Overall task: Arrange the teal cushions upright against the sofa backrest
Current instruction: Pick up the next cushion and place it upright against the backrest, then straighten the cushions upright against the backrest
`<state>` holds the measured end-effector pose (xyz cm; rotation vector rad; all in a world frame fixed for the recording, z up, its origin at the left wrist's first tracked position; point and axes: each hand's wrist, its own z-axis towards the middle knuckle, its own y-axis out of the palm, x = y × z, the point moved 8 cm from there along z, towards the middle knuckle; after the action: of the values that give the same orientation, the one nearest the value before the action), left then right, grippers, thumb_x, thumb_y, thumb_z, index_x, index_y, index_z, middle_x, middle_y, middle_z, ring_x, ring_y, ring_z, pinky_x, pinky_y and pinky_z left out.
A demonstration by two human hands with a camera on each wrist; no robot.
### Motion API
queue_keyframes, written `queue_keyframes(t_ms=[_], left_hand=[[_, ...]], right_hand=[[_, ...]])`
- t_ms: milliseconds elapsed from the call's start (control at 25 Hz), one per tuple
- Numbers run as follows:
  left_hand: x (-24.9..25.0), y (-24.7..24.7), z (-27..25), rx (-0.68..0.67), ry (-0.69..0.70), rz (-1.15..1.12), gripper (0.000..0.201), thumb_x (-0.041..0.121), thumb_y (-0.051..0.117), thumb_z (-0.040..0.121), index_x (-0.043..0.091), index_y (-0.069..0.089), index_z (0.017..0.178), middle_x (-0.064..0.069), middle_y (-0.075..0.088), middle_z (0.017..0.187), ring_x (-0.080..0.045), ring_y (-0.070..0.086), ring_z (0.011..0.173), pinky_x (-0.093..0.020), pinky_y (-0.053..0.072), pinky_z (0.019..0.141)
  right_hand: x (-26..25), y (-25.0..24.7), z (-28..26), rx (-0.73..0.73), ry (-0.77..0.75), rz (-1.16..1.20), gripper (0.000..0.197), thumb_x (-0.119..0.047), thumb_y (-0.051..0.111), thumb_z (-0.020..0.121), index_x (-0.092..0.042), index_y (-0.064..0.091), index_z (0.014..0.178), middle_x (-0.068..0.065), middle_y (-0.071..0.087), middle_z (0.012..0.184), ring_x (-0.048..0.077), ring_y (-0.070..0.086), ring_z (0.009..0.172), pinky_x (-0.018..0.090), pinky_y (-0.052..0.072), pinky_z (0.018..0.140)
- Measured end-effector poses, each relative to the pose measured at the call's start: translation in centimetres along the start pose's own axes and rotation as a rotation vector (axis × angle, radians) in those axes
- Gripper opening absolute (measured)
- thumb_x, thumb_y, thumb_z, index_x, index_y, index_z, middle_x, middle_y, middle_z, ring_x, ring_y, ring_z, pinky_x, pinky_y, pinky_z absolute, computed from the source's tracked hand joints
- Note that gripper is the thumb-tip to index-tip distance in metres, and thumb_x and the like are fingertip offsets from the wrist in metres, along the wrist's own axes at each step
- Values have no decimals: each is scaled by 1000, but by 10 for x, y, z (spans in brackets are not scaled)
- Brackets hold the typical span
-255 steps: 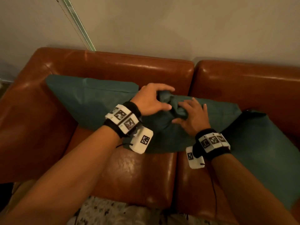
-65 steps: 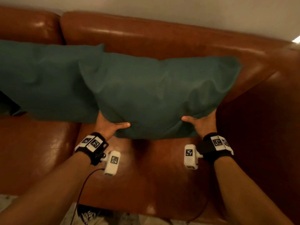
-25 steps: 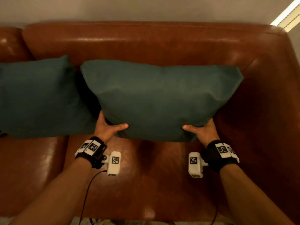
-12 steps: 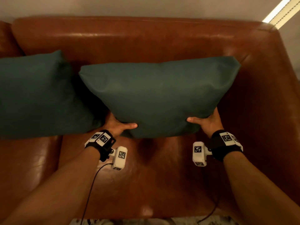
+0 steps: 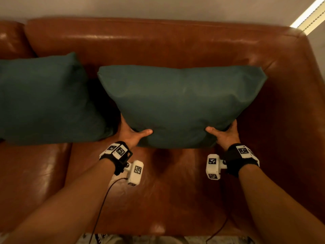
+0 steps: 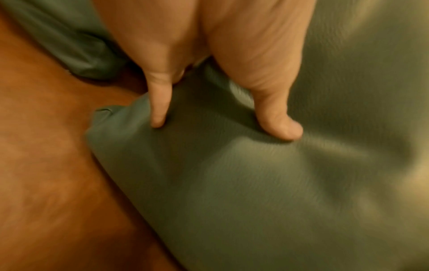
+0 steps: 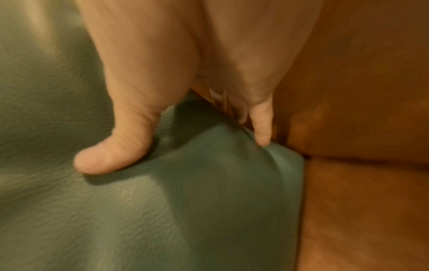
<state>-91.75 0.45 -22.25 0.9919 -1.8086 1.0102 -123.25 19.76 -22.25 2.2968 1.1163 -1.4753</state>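
Observation:
A teal cushion (image 5: 179, 103) stands upright in front of the brown leather backrest (image 5: 158, 44), its lower edge near the seat. My left hand (image 5: 133, 133) grips its lower left corner (image 6: 144, 146), thumb on the front and fingers behind. My right hand (image 5: 224, 132) grips the lower right corner (image 7: 232, 174) the same way. A second teal cushion (image 5: 45, 101) leans upright against the backrest to the left, close beside the held one.
The sofa's right armrest (image 5: 302, 111) rises close to the held cushion's right side. Bare seat leather (image 5: 167, 187) lies in front of me. A pale wall (image 5: 158, 7) runs behind the sofa, and a bright window blind (image 5: 311, 14) shows at the top right.
The held cushion has stayed in both hands and settled slightly lower and back toward the backrest. The view has shifted a little to the left.

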Motion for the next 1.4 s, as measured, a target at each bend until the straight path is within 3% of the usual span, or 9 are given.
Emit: queue_keyframes(t_ms=[120, 320, 600, 720, 800, 920, 1080, 1240, 1399], left_hand=[[8, 3, 15, 1, 35, 50, 121, 26, 92, 48, 15, 22, 147, 4, 42, 145, -13, 45, 133, -17, 32, 111], [-5, -3, 20, 27, -19, 69, 134, 51, 90, 34, 28, 21, 146, 3, 44, 148, -14, 45, 134, -39, 34, 116], [-15, -19, 3, -67, 12, 100, 138, 55, 91, 37, 47, 9, 147, 10, 37, 153, -12, 38, 139, -36, 34, 114], [-34, -41, -14, -163, -91, 171, 132, 46, 89, 54, 31, 3, 153, 5, 20, 161, -13, 23, 147, -30, 22, 117], [-59, -81, -32, -193, -188, 201, 108, 35, 81, 70, 20, 13, 153, -2, 25, 159, -17, 28, 145, -27, 25, 114], [-101, -181, -46, -109, -288, 263, 78, 38, 73, 78, 16, 38, 144, -10, 44, 149, -26, 46, 134, -38, 36, 112], [-130, -335, -41, 163, -395, 162, 60, 31, 72, 80, 12, 49, 133, -17, 57, 135, -33, 56, 120, -47, 44, 104], [-132, -461, 8, 291, -367, 88, 100, 54, 83, 57, 23, 39, 142, -6, 52, 143, -25, 52, 127, -48, 43, 106], [-93, -482, 55, 217, -227, -121, 91, 21, 76, 78, 26, 20, 150, 1, 43, 149, -18, 49, 128, -50, 44, 101]], right_hand=[[-8, 6, 7, 21, -24, -35, 108, -18, 89, 57, -21, 28, 145, 7, 47, 145, 25, 49, 129, 46, 39, 111], [-4, 5, 9, 41, -28, -46, 103, -17, 87, 62, -21, 28, 146, 7, 46, 146, 24, 47, 130, 44, 38, 112], [30, 29, -54, 236, 188, 2, 112, -70, 67, 57, -17, 28, 147, 13, 44, 148, 34, 46, 133, 48, 40, 108], [51, 70, -92, 278, 264, -15, 80, -65, 46, 86, -4, 42, 139, 20, 46, 145, 37, 44, 133, 39, 36, 109], [70, 122, -121, 115, 372, -92, 83, -73, 42, 82, -7, 52, 132, 20, 56, 136, 35, 55, 122, 43, 44, 103], [79, 222, -164, -222, 432, -193, 52, -42, 61, 88, -10, 52, 128, 16, 65, 123, 24, 63, 95, 33, 51, 76], [55, 332, -191, -431, 308, -391, 34, -37, 72, 81, -19, 59, 107, 12, 66, 121, 25, 63, 108, 38, 51, 91], [5, 403, -186, -297, 172, -295, 64, -17, 77, 78, -7, 44, 132, 10, 58, 117, 18, 61, 93, 17, 48, 74], [-32, 432, -149, -175, 46, -161, 127, -28, 91, 54, -13, 10, 151, 11, 36, 152, 24, 41, 136, 36, 37, 109]])
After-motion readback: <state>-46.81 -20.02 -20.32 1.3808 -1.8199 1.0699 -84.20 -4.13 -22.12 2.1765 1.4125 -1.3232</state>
